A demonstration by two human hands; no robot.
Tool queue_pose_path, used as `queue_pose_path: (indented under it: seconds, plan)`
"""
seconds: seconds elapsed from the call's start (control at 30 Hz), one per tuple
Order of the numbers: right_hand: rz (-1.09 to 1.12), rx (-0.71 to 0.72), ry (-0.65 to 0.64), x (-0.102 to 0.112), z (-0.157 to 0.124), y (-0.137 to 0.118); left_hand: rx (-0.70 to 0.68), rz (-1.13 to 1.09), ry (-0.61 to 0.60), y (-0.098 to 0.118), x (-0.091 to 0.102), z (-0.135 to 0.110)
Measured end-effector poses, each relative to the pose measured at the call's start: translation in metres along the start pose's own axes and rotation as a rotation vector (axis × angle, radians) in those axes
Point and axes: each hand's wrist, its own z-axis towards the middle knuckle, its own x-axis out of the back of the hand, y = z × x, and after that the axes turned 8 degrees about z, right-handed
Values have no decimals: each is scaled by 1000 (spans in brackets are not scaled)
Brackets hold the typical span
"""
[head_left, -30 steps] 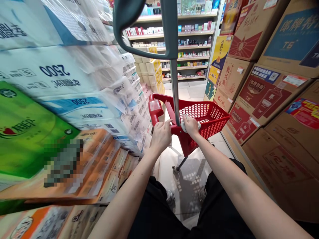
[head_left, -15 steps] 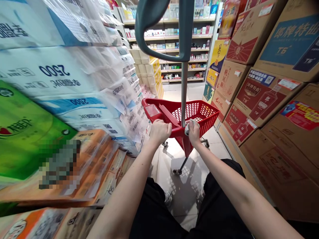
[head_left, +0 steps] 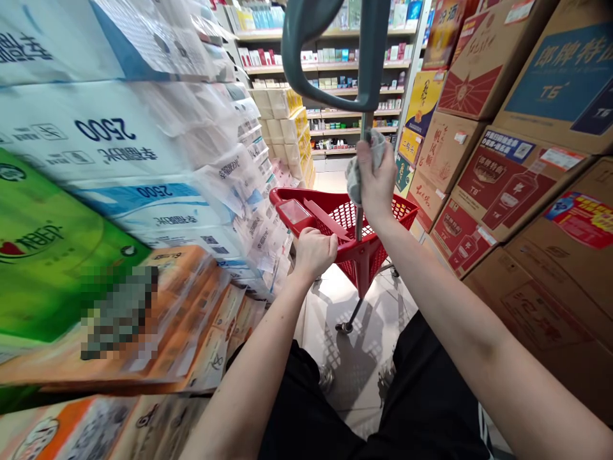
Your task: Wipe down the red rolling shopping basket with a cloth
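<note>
In front of me stands a red plastic shopping cart [head_left: 361, 271] with a lattice basket and a wheeled base. My left hand [head_left: 315, 253] is closed around the rim at its near left side. A grey-white cloth [head_left: 355, 180] is gripped in my right hand [head_left: 380, 182], which presses it around the upright metal pole [head_left: 359, 223] of the cart, below the grey handle [head_left: 368, 76]. The cloth partly wraps the pole; my fingers hide some of it.
Plastic-wrapped tissue packs [head_left: 115, 134] are piled high on the left, close to my left arm. Cardboard cartons [head_left: 531, 172] are stacked along the right. Across the far end run shelves [head_left: 330, 67] of small boxes. Pale floor tiles [head_left: 335, 358] lie under the cart.
My right hand has moved up the pole with the cloth, from the cart's rim to just under the grey handle. My left hand still grips the rim.
</note>
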Motion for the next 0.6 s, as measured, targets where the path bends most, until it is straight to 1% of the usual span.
queue_pose_path:
  seconds: [0.03,0.07,0.17,0.2,0.27,0.37,0.43,0.47,0.53,0.6]
  plan:
    - [-57,-68,53,3,-3,-5,-2,3,-2,0,0,0]
    - [-93,-141,38,5,-13,-9,-4,8,-2,0,0,1]
    - [-91,-354,-180,10,-68,-8,-7,14,7,0,-2,2]
    - [-82,-391,-201,11,-87,-3,-9,13,12,0,-2,3]
    - [-70,-400,-189,16,-116,9,-12,3,22,2,-3,3]
    - [-120,-324,-173,26,-136,26,-1,-14,27,5,-4,5]
    - [-175,-305,-131,29,-144,30,10,-25,22,8,-4,5]
    - [-205,-318,-82,28,-148,28,14,-30,17,10,-4,6]
    - [-266,-376,53,19,-160,17,24,-39,17,13,-5,7]
    - [-328,-443,167,4,-172,-2,33,-45,21,16,-5,8]
